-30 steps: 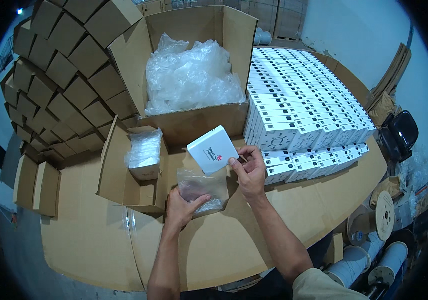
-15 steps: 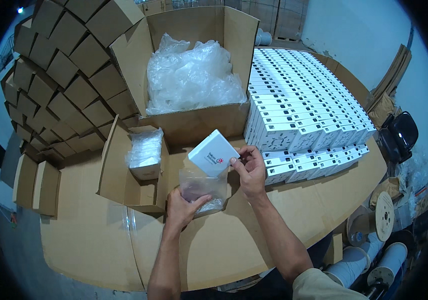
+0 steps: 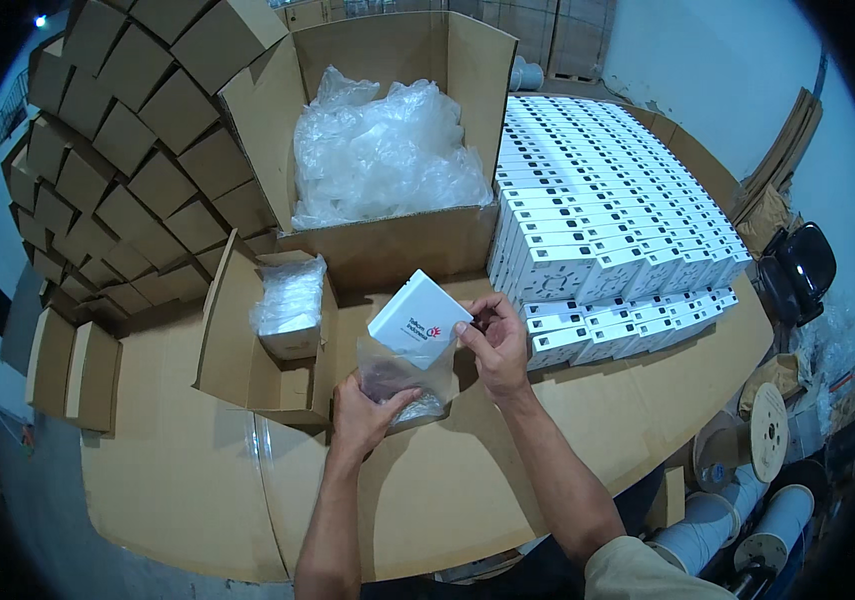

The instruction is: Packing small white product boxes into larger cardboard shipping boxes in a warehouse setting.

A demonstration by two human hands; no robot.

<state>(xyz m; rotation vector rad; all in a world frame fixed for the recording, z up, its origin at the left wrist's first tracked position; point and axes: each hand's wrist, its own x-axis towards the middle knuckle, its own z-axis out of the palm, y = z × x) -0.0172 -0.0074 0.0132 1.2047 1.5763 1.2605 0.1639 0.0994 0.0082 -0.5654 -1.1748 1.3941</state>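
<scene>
My right hand (image 3: 496,345) pinches the right corner of a flat white box (image 3: 416,312) with a small red mark and printing on its face. The lower part of that box is inside a clear plastic bag (image 3: 403,375). Fingers of my left hand (image 3: 366,412) are closed on the bag's lower left side, thumb across its front. To the left of my hands stands an open cardboard carton (image 3: 218,345), partly filled with a row of plastic-wrapped boxes (image 3: 291,298). Its near end shows bare cardboard.
A large open carton (image 3: 388,240) of loose clear bags (image 3: 383,150) stands behind. Stacked white boxes (image 3: 598,200) cover the table's right side. Brown cartons (image 3: 138,150) pile up at left, with two small ones (image 3: 73,370) by the table edge. Cable spools (image 3: 748,500) lie lower right.
The white box has moved down and slightly left, deeper into the bag, and has turned more upright. My right hand moved slightly with it; my left hand stays in place.
</scene>
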